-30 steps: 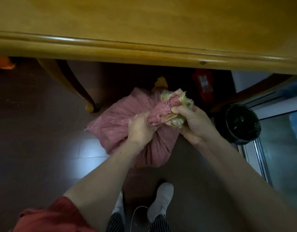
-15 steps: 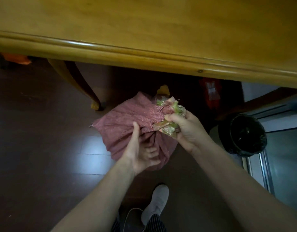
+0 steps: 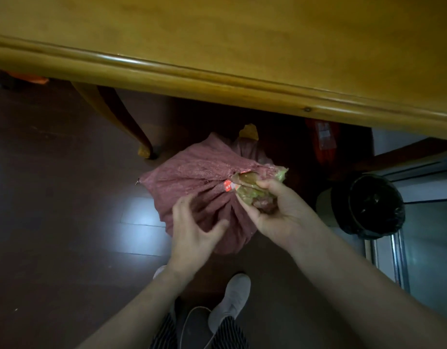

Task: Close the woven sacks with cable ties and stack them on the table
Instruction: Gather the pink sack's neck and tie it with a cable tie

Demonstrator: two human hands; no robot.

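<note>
R hand [image 3: 280,212] grips gathered neck of pink woven sack [image 3: 192,172]; L hand [image 3: 194,233] loose, fingers spread, holding nothing; table [image 3: 217,79] edge just beyond sack, bin [image 3: 368,205] near on right, floor [image 3: 66,197] open to left.

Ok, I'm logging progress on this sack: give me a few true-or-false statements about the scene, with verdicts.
The right hand grips the gathered neck of the red sack. True.
The red sack lies on the table. False: it sits on the floor, below the table edge.
The left hand is clenched round the neck. False: the left hand's fingers are spread, holding nothing.
A black-lined bin stands right of the sack. True.
</note>
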